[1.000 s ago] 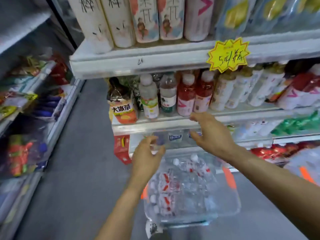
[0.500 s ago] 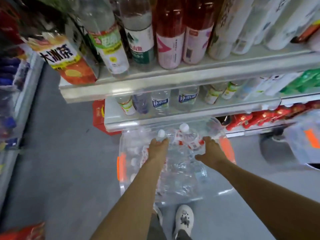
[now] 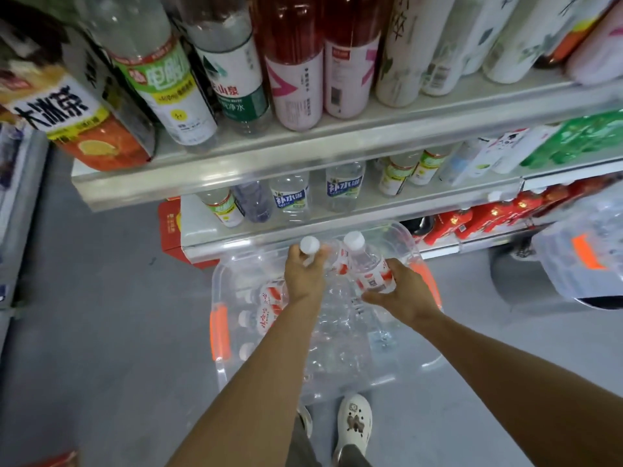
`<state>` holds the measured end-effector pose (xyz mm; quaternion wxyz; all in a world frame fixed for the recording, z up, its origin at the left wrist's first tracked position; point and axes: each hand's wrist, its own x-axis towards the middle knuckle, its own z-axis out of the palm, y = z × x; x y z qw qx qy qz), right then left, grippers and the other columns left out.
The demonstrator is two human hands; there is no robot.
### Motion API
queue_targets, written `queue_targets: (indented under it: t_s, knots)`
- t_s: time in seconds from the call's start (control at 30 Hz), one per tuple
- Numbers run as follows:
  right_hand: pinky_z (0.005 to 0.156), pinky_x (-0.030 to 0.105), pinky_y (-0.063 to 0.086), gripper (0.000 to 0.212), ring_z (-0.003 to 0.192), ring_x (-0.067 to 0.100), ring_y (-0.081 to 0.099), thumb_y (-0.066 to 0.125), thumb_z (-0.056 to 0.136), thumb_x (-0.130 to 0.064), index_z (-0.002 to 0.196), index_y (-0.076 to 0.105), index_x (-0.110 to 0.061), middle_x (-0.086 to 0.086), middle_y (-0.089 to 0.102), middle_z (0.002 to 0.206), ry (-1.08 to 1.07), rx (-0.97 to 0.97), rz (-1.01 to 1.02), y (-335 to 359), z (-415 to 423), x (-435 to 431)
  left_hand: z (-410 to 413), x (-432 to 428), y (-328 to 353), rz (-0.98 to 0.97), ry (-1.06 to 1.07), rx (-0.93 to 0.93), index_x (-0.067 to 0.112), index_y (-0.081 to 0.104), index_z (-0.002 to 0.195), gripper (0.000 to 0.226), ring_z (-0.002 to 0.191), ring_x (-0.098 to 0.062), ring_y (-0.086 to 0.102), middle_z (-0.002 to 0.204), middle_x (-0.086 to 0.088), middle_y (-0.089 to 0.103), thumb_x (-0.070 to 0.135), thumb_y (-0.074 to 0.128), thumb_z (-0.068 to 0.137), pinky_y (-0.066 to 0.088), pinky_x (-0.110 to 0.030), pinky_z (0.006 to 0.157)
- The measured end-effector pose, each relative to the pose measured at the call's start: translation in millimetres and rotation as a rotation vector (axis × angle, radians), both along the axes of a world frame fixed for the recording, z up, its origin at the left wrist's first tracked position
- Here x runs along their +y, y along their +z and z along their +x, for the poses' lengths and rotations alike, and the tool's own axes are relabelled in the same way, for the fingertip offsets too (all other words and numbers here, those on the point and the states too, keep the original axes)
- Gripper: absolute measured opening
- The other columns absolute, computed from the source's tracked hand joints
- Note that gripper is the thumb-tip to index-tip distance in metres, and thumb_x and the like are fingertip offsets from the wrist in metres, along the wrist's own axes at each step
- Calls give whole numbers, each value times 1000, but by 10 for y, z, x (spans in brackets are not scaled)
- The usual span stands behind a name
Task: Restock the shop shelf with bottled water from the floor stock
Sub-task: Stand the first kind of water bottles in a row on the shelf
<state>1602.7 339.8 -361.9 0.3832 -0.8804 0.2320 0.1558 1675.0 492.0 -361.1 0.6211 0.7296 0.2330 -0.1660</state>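
Observation:
A clear plastic bin [image 3: 426, 360] with orange handles stands on the floor below the shelves, holding several small water bottles [image 3: 266, 318] with red-and-white labels. My left hand [image 3: 303, 278] grips one water bottle [image 3: 312, 247] by its upper part, white cap up. My right hand [image 3: 403, 294] holds a second water bottle [image 3: 369, 264] around its labelled body. Both bottles are lifted above the bin, just in front of the low shelf [image 3: 337, 227], where a few clear bottles [image 3: 344, 188] stand.
The upper shelf [image 3: 303, 153] carries large drink bottles close overhead. Red packs [image 3: 472, 220] fill the bottom shelf at right. Another clear bin [image 3: 580, 257] with an orange handle sits at far right. My white shoe [image 3: 354, 423] is just behind the bin. A second shelving unit [image 3: 20, 197] lines the left.
I bent down from the shelf front to the bin. Both hands reached into it, took one bottle each and raised them above the rim.

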Motion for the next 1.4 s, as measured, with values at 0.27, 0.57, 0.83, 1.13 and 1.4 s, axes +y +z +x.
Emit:
queue_targets:
  t_s: [0.27, 0.57, 0.83, 1.13, 1.4]
  knots:
    - [71, 17, 52, 67, 85, 1, 65, 91, 62, -28, 114, 49, -27, -12, 67, 98, -108, -160, 193, 789, -205, 31, 56, 315, 911, 26, -32, -305, 10, 60, 107, 24, 81, -11, 54, 88, 5, 59, 26, 68, 92, 49, -14, 69]
    - [60, 13, 52, 60, 76, 1, 70, 88, 67, -9, 112, 49, -15, 0, 69, 98, -203, -438, 477, 1885, -203, 362, -115, 787, 2063, -66, 31, -535, 15, 57, 107, 21, 74, -10, 60, 85, 3, 64, 32, 62, 95, 52, -23, 63]
    - [78, 23, 55, 55, 84, -1, 66, 89, 62, -35, 108, 62, -22, -13, 70, 93, -67, -625, 344, 3022, -69, 540, -184, 925, 3339, -164, 63, -643, 26, 60, 114, 20, 96, -12, 60, 101, 9, 64, 37, 54, 98, 48, -35, 88]
    - [88, 30, 51, 76, 97, -3, 58, 90, 60, -42, 116, 41, -26, -19, 59, 105, -3, -816, 363, 4113, 81, 677, -151, 940, 4428, -203, -13, -791, 33, 59, 103, 18, 96, -14, 64, 106, 3, 66, 48, 56, 93, 51, -36, 88]
    - [72, 44, 61, 43, 86, 25, 69, 76, 76, -32, 106, 53, -13, 4, 68, 100, 137, -924, 427, 5309, 542, 908, 315, 1207, 5450, -156, 14, -920, 21, 65, 87, 29, 85, -26, 68, 84, -4, 70, 49, 64, 84, 52, -47, 87]
